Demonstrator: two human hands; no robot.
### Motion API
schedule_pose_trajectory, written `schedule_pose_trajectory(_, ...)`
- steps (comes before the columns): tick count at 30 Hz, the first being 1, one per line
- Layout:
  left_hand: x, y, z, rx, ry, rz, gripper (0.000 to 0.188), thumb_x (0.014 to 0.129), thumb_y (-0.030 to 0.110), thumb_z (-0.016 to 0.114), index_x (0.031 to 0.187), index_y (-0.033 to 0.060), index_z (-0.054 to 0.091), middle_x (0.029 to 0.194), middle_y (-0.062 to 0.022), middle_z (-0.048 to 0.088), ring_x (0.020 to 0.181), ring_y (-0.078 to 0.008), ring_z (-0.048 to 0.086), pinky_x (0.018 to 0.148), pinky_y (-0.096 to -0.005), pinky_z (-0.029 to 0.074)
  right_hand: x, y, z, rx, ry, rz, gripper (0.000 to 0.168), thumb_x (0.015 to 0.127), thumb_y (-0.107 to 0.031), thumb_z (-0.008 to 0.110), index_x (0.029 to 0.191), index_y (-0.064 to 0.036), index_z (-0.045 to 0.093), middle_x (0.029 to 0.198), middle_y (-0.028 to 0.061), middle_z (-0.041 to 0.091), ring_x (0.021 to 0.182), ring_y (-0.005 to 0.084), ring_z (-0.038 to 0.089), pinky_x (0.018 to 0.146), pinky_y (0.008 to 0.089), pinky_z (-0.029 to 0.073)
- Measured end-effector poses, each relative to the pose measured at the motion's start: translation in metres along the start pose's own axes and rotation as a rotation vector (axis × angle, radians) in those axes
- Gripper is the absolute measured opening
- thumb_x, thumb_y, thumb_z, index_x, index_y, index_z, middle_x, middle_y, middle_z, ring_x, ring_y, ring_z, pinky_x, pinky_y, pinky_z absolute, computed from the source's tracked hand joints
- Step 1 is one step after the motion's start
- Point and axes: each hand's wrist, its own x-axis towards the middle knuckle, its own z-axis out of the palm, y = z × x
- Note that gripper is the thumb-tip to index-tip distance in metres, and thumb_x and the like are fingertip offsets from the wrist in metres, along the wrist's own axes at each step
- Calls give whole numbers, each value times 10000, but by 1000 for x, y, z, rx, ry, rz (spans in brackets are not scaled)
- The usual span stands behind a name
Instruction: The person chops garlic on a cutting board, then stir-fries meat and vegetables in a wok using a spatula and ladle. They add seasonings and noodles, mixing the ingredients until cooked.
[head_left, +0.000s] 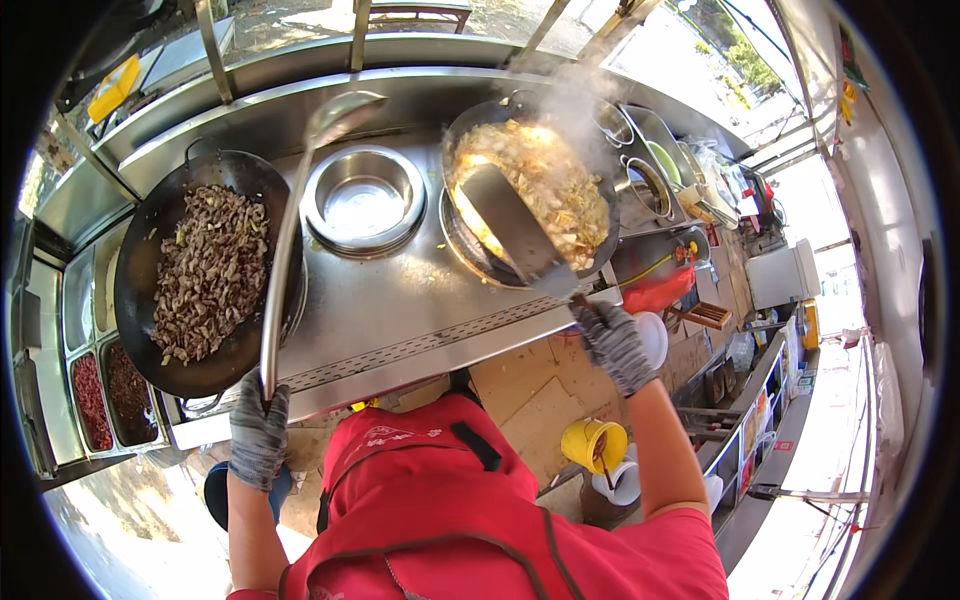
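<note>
My left hand (259, 435), in a grey knit glove, grips the metal handle of a long ladle (287, 247). The ladle is raised, its bowl above the counter's far side. In the same kind of glove, my right hand (616, 346) holds the handle of a wide metal wok spatula (514, 225). Its blade lies over the steaming wok (611, 244) of chopped, sauced food (555, 180); whether it touches the food I cannot tell. At the left, a second dark wok (142, 262) holds small pieces of browned meat (214, 277).
Stacked steel bowls (364, 244) stand between the woks on the stainless counter (367, 300). Trays of chopped ingredients (91, 401) sit at far left. Steel pots (646, 187) occupy the right end. A yellow bucket (577, 442) stands below, right of my body.
</note>
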Motion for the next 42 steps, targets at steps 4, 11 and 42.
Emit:
schedule_pose_trajectory(4, 64, 70, 95, 92, -74, 155, 370, 854, 168, 567, 1177, 21, 461, 793, -153, 582, 682, -269, 550, 616, -364, 451, 86, 26, -161, -994, 229, -107, 347, 811, -444, 588, 952, -130, 634, 790, 136, 647, 766, 334, 611, 681, 388, 468)
schedule_pose_trajectory(11, 163, 156, 246, 387, -234, 72, 574, 868, 237, 502, 1381, 130, 269, 864, -241, 606, 776, -393, 591, 707, -446, 459, 297, 74, -200, -1148, 77, -178, 342, 808, -403, 536, 958, -110, 629, 908, 187, 632, 902, 352, 594, 780, 438, 463)
schedule_pose_trajectory(42, 89, 195, 253, 545, -270, -48, 650, 842, 121, 482, 1420, 131, 185, 756, -183, 589, 573, -323, 571, 575, -425, 482, 275, 39, -283, -1356, 31, -491, 288, 840, -345, 530, 1029, -143, 606, 768, 162, 636, 731, 336, 616, 667, 439, 474)
